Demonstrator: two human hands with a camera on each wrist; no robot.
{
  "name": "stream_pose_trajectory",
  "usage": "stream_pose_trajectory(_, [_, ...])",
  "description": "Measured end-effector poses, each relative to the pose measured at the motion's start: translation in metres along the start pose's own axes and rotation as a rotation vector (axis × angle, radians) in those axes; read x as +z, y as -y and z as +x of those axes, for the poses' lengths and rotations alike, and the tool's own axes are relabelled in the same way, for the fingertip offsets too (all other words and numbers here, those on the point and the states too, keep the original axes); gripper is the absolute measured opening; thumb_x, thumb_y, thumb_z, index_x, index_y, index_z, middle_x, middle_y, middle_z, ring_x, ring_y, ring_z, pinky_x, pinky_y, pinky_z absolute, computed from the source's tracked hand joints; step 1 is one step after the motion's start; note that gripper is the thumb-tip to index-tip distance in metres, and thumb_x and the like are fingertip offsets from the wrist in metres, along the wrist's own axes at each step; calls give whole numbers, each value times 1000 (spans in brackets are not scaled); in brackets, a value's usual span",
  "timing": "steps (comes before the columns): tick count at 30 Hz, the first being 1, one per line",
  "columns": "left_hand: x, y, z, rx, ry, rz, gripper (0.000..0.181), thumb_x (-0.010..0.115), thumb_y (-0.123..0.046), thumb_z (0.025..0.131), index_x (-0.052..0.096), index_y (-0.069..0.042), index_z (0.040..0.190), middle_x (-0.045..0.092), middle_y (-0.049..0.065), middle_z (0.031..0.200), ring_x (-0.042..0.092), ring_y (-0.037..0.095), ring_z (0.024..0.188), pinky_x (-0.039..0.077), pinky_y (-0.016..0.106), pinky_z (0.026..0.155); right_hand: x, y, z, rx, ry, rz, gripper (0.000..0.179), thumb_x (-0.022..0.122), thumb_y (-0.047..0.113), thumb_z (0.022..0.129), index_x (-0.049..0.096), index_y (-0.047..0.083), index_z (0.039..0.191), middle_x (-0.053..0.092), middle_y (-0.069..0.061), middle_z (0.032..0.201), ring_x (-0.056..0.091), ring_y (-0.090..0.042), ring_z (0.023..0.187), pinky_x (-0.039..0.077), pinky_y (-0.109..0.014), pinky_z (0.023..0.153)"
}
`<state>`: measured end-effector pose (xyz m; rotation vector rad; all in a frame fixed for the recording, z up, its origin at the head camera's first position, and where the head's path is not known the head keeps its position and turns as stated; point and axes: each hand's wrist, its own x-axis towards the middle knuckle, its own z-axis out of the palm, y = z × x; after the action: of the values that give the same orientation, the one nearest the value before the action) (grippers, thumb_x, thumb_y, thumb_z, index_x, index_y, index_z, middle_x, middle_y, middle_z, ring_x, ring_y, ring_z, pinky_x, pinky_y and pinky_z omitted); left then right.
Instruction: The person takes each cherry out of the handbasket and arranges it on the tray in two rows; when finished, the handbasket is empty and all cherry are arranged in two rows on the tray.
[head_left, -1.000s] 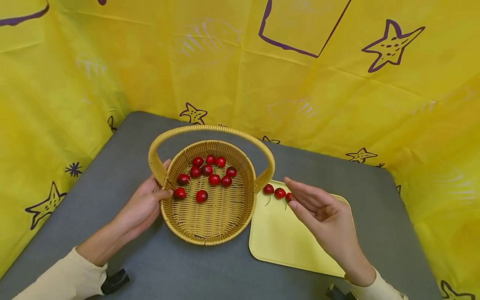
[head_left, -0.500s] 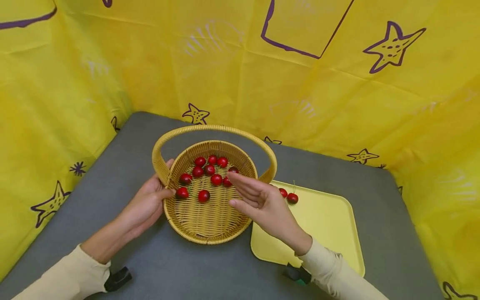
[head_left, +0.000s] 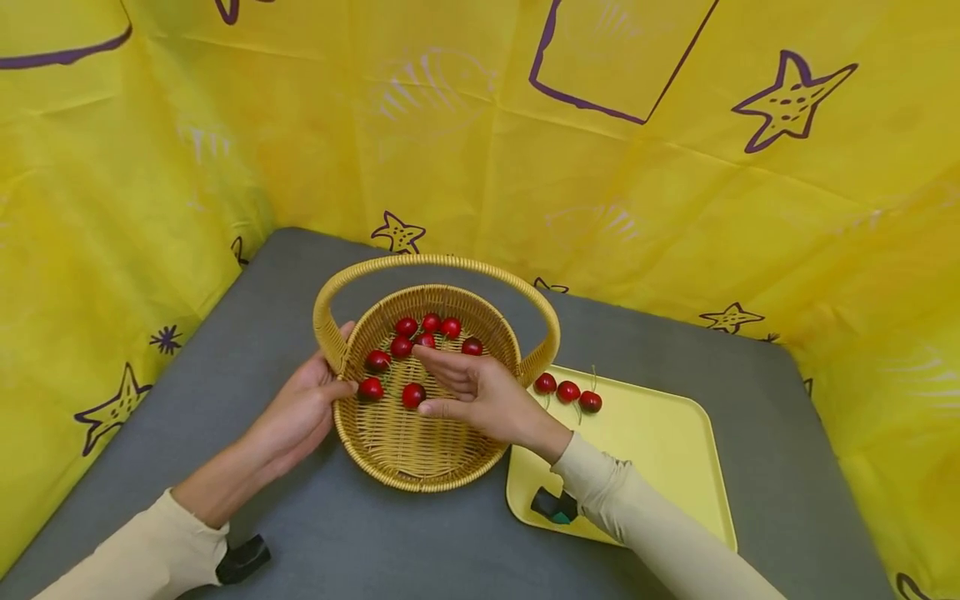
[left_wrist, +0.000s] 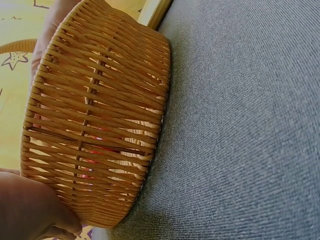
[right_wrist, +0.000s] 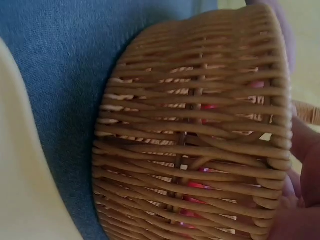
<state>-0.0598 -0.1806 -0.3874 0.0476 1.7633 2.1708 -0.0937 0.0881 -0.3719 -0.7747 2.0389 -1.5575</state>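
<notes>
In the head view, my left hand [head_left: 300,404] grips the left side of a wicker basket [head_left: 408,483], thumb at the rim near the base of the arched handle. My right hand [head_left: 480,392] is over the basket's right half, fingers extended and thumb apart; nothing shows between them. Several dark red cherries [head_left: 414,395] lie in the basket, mostly toward the back and left; some are hidden behind the right hand. In the left wrist view, the basket wall [left_wrist: 95,120] stands close above the grey cloth. Red shows through the weave [right_wrist: 200,190] in the right wrist view.
Right of the basket lies a yellow tray [head_left: 660,450], with three stemmed cherries [head_left: 568,392] at its back left corner. A grey cloth [head_left: 360,550] covers the table. Yellow printed sheets [head_left: 480,167] hang behind and at both sides.
My right hand has moved left from beside the cherries on the tray to over the basket. My left hand keeps its hold. Three cherries show on the tray then and now.
</notes>
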Motion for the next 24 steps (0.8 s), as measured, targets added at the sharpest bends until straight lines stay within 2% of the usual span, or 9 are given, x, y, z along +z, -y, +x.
stream_pose_trajectory(7, [-1,1,0,-6,4,10,89,40,12,101,-9,-14,170,-10,-4,178,-4,20,161,2,51,129,0,-6,13,24,94,-103,69,78,16,96,50,14,159,51,-3,160,51,-25,145,47,-36,113])
stream_pose_trajectory(10, [-1,1,1,-8,3,10,89,39,12,101,-9,-14,170,-10,-4,178,-5,20,161,2,50,129,0,-7,18,31,97,-132,68,78,16,96,51,12,158,52,-5,159,52,-25,144,47,-32,113])
stream_pose_trajectory(17, [-2,1,-1,-18,2,2,89,40,11,101,-8,-16,171,-9,-5,178,-4,20,161,3,53,129,6,-10,22,81,103,-205,66,78,16,97,53,13,157,54,1,157,55,-19,142,47,-24,110])
stream_pose_trajectory(24, [-2,2,1,-23,3,2,88,40,10,102,-7,-17,171,-7,-6,178,-4,18,161,3,51,129,8,-12,25,128,84,-230,63,79,11,96,56,13,155,57,1,155,57,-14,138,48,-24,109])
